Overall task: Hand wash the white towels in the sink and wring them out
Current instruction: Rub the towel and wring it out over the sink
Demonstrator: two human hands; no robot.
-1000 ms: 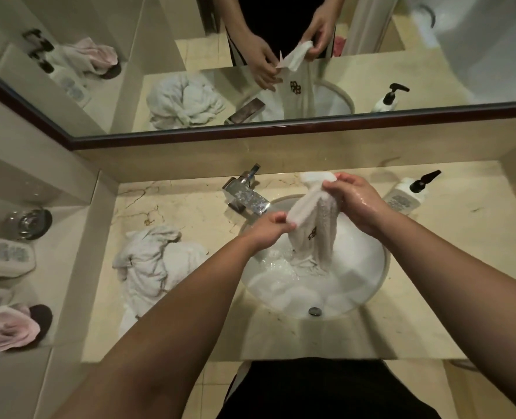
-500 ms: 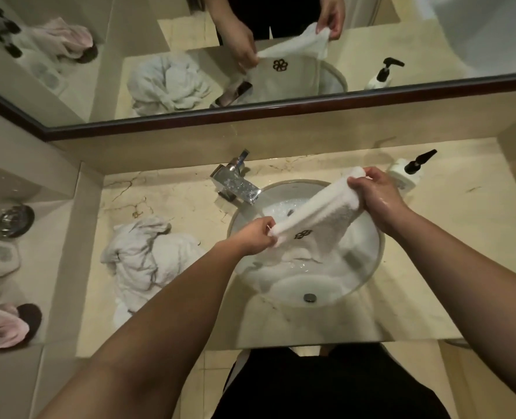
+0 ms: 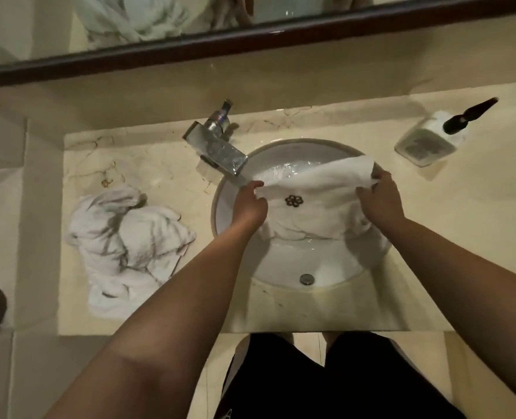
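Note:
A white towel (image 3: 314, 189) with a dark flower emblem is stretched sideways over the round white sink (image 3: 284, 261). My left hand (image 3: 249, 204) pinches its left edge just under the tap's spout. My right hand (image 3: 380, 201) grips its right end near the basin's right rim. The towel's lower part hangs down into the basin. Water glistens at the back of the bowl. A heap of other white towels (image 3: 126, 243) lies on the counter left of the sink.
A chrome tap (image 3: 217, 146) stands at the sink's back left. A pump soap bottle (image 3: 435, 134) lies toward the back right of the marble counter (image 3: 462, 237). A dark-framed mirror (image 3: 250, 40) runs along the wall. The overflow hole (image 3: 306, 279) sits at the basin's front.
The towel went from hanging bunched between my hands to spread wide. My hands moved apart and lowered it toward the basin. The camera tilted down.

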